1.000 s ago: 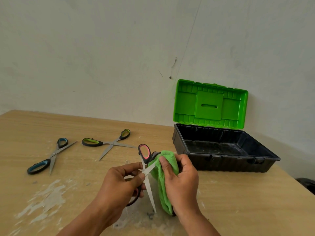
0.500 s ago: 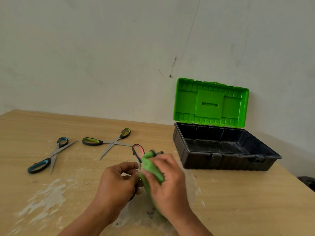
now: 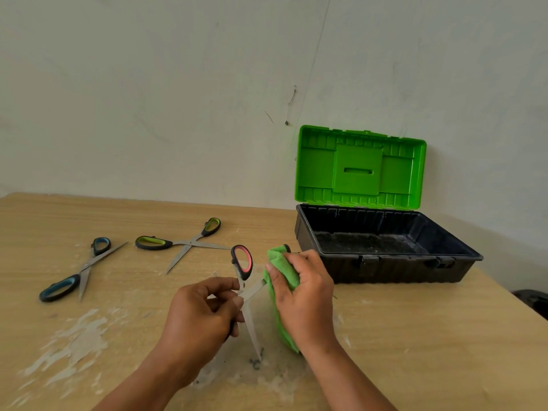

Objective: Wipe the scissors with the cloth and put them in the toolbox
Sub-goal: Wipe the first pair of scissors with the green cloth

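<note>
I see the left hand [image 3: 201, 312] clamped on the open red-handled scissors [image 3: 247, 295]; right hand [image 3: 302, 295] grips the green cloth [image 3: 281, 262] around one blade.

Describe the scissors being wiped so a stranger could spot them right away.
Start at the toolbox with the green lid, then look just left of it to the two hands. The scissors between them are open and off the table; only theirs has a pink-lined handle.

My left hand [image 3: 199, 314] sits at lower centre of the frame, fingers curled and pinched shut, forearm running down to the bottom edge. My right hand [image 3: 302, 295] is just right of it, knuckles up, fingers clamped closed, wrist angled toward the lower right.
</note>
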### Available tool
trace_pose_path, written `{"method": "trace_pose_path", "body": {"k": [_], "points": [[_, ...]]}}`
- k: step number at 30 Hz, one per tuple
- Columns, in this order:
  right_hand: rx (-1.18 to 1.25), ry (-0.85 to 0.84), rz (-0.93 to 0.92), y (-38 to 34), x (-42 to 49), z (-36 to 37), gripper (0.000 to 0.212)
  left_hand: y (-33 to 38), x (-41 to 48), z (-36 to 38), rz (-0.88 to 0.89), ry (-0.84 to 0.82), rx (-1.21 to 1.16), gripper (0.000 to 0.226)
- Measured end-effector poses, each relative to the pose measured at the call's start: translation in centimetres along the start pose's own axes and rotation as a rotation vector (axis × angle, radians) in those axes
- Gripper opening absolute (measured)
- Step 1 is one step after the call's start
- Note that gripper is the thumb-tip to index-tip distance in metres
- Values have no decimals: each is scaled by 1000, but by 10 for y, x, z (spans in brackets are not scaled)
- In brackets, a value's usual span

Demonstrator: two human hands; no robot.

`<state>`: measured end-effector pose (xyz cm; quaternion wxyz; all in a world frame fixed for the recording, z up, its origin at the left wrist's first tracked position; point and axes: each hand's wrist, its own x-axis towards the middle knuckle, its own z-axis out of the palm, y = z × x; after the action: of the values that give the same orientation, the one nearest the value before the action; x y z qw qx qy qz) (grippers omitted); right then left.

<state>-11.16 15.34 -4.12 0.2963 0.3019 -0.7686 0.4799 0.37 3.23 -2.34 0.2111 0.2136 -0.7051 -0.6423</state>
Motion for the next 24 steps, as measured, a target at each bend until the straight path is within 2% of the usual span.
{"method": "trace_pose_path", "body": {"k": [8,14,16,19,21,24], "points": [[-115,-6,-116,8,5,-15,29,0,6,-7,-33,21,-59,20],[-456,39,-220,9,6,-46,45,0,14,-18,-64,118,-106,19],[-569,-46,-190,7,2,-46,43,-1,16,-19,-72,143,-109,19],[-637,-315,-27,0,-5,-37,34,-2,17,-18,-81,158,-110,19],[-645,-501,69,-1,-9,-30,43,-1,17,-18,-82,166,-101,19],[-628,-558,118,1,-8,-30,48,-1,16,-17,-84,174,-86,18]]}}
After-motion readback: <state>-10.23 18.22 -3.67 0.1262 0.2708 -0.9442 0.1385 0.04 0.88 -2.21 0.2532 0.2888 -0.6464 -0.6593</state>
